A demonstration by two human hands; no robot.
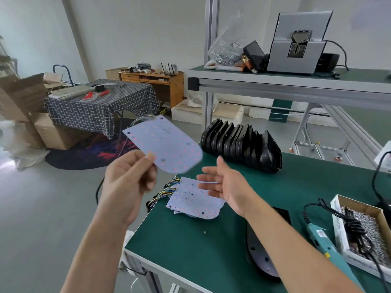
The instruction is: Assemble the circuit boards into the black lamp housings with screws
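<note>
A: Start at the left. What does the left hand (129, 182) have?

B: It pinches one white LED circuit board (164, 144) by its lower edge, thumb on the near face and fingers curled behind. The board is held up in the air, tilted, beyond the left end of the green bench (190, 246), with its coloured wires trailing from the far end.

A: And just right of that?

B: The stack of remaining circuit boards (195, 197) lies flat near the bench's left edge, wire bundles hanging over the side. The right hand (224, 185) hovers above that stack, fingers straight and spread, palm facing left, holding nothing.

A: So how should this step go?

B: I'd judge the board is headed for the open black lamp housing (261, 248) lying near the front edge, partly hidden under the right forearm. Bring the free hand in to take the board's other edge, so two hands steer it and fingers stay off the LED face. Match the rounded end to the housing's rounded end, and keep the wires from being trapped beneath.

A: Then the screws?

B: The teal electric screwdriver (321, 240) lies to the right of the housing, and the box of screws (359, 231) sits beyond it. Seat the board flat first. The row of spare black housings (243, 146) stands further back.
</note>
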